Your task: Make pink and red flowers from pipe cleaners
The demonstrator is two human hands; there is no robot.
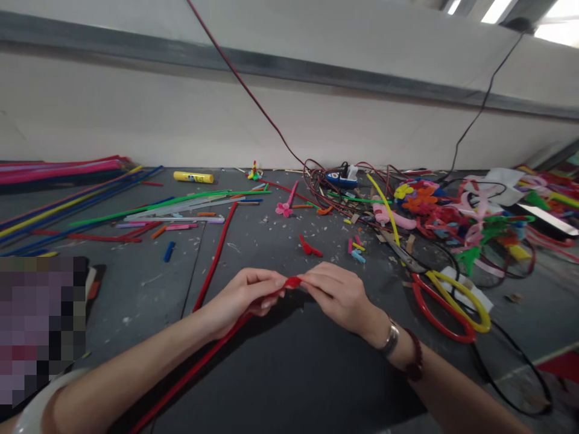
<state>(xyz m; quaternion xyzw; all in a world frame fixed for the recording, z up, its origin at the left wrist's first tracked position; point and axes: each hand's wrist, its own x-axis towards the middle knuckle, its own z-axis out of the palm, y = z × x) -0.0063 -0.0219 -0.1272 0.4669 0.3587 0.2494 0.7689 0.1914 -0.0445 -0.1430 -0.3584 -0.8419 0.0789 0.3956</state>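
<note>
Near the middle of the head view, my left hand (246, 296) pinches a long, thin red strip (192, 378), soft and tube-like. A twisted end of it shows between my two hands. My right hand (337, 294) grips that end from the other side, fingertips pressed together close to the left ones. From below my left hand, the strip runs down toward the bottom edge. A further red length (216, 259) lies on the table behind my left wrist; whether it is the same piece is hidden. A small red folded piece (310, 247) lies just beyond my hands.
Scissors (446, 307) with red and yellow handles lie right, near tangled wires and a power strip (342, 179). Colourful flower-like pieces (420, 199) heap beyond. A pink flower (284, 209) and yellow tube (193, 177) lie at the back, long strips (67, 208) left.
</note>
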